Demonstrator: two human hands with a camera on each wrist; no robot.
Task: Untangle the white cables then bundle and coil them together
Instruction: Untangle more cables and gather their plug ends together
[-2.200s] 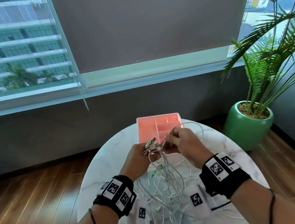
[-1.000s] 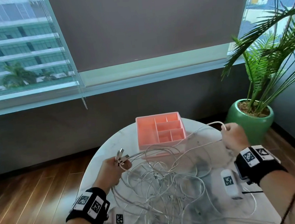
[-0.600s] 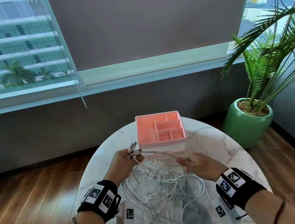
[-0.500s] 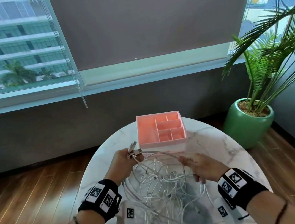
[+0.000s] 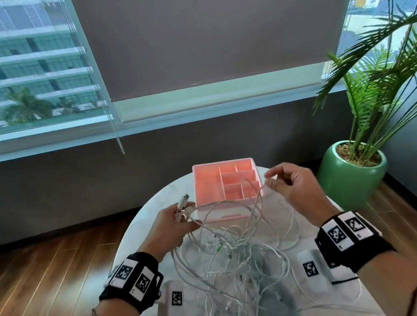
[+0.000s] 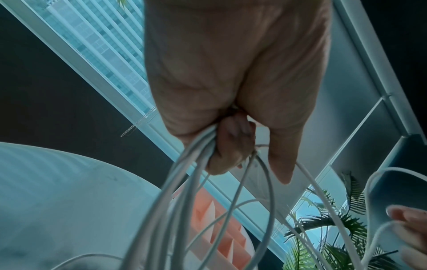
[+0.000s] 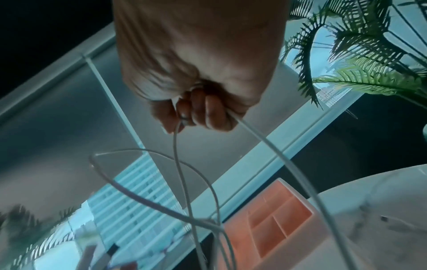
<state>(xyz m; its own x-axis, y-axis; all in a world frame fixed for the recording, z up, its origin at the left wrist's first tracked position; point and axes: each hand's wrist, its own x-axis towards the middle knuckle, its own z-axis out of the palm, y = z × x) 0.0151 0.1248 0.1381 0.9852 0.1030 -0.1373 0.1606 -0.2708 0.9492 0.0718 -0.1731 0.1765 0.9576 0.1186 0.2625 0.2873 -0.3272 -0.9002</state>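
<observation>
A tangle of thin white cables [image 5: 230,260] lies heaped on the round marble table [image 5: 153,206]. My left hand [image 5: 177,223] grips a bunch of cable ends, the plugs [image 5: 183,202] sticking up past its fingers; in the left wrist view several strands [image 6: 184,182] run down out of its fist. My right hand [image 5: 288,183] is raised near the pink tray's right corner and pinches one white cable loop [image 5: 255,191]. The right wrist view shows that cable [image 7: 272,146] passing through its curled fingers [image 7: 208,113].
A pink divided organizer tray [image 5: 208,184] stands at the table's far side, right behind the cables. A palm in a green pot [image 5: 351,174] is on the floor to the right. White tagged sensor boxes [image 5: 176,298] hang under both wrists. Wooden floor surrounds the table.
My right hand rose from the heap and moved right and away, lifting one cable loop up beside the tray. The left hand kept its grip on the plug ends, nearly still.
</observation>
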